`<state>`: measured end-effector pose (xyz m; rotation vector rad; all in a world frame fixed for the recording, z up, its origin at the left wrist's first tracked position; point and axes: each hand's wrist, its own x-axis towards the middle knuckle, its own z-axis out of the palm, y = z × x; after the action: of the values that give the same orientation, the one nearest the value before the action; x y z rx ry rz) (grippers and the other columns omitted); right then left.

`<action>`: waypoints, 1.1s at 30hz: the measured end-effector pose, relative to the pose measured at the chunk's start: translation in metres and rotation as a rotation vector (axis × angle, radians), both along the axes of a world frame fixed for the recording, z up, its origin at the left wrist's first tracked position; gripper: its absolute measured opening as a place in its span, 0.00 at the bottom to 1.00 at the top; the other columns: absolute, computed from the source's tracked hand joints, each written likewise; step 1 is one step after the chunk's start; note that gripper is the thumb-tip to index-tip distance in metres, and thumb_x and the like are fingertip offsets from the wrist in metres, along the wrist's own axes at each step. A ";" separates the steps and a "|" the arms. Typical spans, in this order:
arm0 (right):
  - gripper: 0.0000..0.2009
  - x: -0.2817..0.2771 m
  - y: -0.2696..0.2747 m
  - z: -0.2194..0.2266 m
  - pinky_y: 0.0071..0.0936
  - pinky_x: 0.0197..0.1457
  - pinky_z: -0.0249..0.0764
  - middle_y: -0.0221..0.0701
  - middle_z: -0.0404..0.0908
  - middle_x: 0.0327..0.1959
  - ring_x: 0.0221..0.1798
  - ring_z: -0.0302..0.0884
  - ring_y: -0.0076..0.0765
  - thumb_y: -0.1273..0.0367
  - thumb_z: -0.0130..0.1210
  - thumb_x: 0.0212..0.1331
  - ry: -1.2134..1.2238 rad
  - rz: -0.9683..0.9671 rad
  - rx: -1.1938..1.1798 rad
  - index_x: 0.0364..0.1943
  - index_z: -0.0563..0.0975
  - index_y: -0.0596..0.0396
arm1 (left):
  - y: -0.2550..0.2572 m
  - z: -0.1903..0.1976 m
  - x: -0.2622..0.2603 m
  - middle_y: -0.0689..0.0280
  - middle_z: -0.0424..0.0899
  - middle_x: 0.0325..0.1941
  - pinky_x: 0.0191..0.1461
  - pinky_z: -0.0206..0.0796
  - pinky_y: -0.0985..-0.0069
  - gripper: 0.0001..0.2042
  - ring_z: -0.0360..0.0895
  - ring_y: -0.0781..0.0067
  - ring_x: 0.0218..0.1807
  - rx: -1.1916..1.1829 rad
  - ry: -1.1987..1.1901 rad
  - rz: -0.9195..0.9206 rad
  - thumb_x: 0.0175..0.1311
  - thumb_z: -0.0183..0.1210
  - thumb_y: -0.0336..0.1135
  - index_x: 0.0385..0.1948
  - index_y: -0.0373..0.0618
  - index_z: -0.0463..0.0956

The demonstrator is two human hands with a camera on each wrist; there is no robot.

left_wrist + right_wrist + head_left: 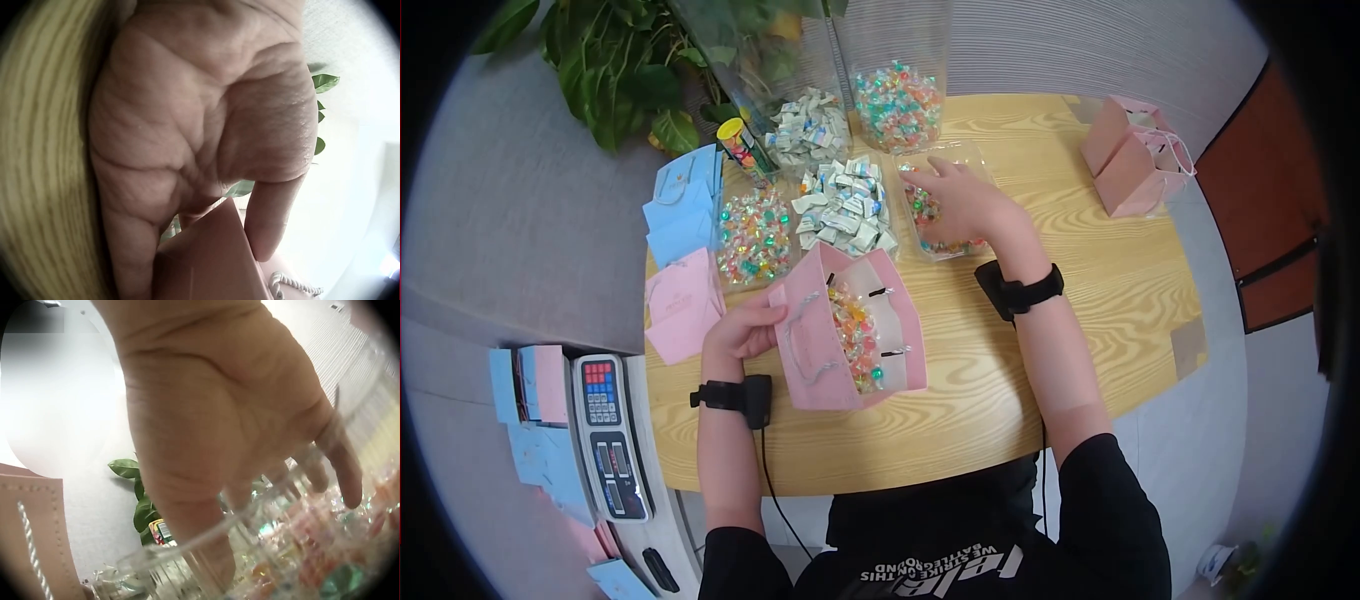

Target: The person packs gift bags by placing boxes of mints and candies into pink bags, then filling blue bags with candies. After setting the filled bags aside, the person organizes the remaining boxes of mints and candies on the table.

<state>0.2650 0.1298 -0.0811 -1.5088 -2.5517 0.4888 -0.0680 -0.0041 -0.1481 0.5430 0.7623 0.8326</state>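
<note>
A pink paper bag [805, 345] with grey rope handles stands open near the table's front, wrapped candies [857, 340] inside it. My left hand [745, 330] pinches the bag's left edge between thumb and fingers; the left wrist view shows the thumb on one side of the pink bag [206, 262]. Over a clear plastic box [945, 252] of colourful candies, my right hand [970, 205] reaches in with fingers spread. In the right wrist view its fingers hang down among the candies [312, 562]; whether they touch any, I cannot tell.
Left of that box lie white-wrapped sweets [845, 205] and another box of candies [755, 235]. Tall clear containers [897, 105] stand behind, beside a colourful tube [743, 148]. Blue bags [683, 205] and a pink bag [683, 305] lie left, pink bags [1135, 160] stand right, a scale [613, 440] sits lower left.
</note>
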 end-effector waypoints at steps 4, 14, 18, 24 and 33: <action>0.38 -0.011 0.004 -0.007 0.40 0.67 0.65 0.41 0.62 0.66 0.70 0.55 0.50 0.63 0.63 0.42 -0.042 -0.004 -0.050 0.66 0.65 0.39 | 0.000 0.001 0.000 0.57 0.69 0.65 0.65 0.65 0.65 0.34 0.71 0.62 0.63 0.002 -0.002 -0.016 0.58 0.58 0.26 0.67 0.37 0.54; 0.39 -0.009 0.007 -0.012 0.38 0.67 0.64 0.38 0.66 0.63 0.64 0.61 0.50 0.63 0.64 0.40 -0.018 0.016 0.076 0.64 0.65 0.43 | 0.000 0.002 0.003 0.60 0.68 0.65 0.64 0.66 0.67 0.36 0.71 0.65 0.62 0.026 -0.009 -0.019 0.60 0.58 0.28 0.69 0.41 0.50; 0.38 -0.013 0.011 -0.024 0.39 0.66 0.65 0.38 0.67 0.62 0.62 0.62 0.50 0.64 0.64 0.40 -0.010 0.016 0.065 0.63 0.67 0.43 | 0.000 0.004 0.003 0.62 0.67 0.66 0.63 0.66 0.69 0.37 0.70 0.68 0.62 0.038 -0.004 -0.051 0.62 0.57 0.29 0.71 0.46 0.46; 0.29 -0.015 0.011 -0.013 0.42 0.61 0.68 0.35 0.74 0.55 0.61 0.65 0.53 0.60 0.67 0.41 -0.046 -0.019 -0.080 0.54 0.74 0.41 | 0.000 0.003 0.004 0.62 0.67 0.66 0.63 0.67 0.69 0.37 0.71 0.68 0.62 0.052 -0.002 -0.057 0.62 0.57 0.30 0.71 0.46 0.46; 0.13 -0.011 0.014 -0.012 0.38 0.49 0.76 0.39 0.82 0.36 0.42 0.80 0.43 0.72 0.63 0.43 0.065 -0.022 -0.034 0.37 0.81 0.49 | 0.001 0.000 0.001 0.61 0.67 0.65 0.62 0.67 0.69 0.36 0.71 0.67 0.62 0.064 -0.005 -0.060 0.63 0.57 0.30 0.71 0.45 0.46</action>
<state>0.2542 0.1435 -0.0934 -1.5048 -2.4871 0.5723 -0.0666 -0.0034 -0.1479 0.6177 0.7136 0.8045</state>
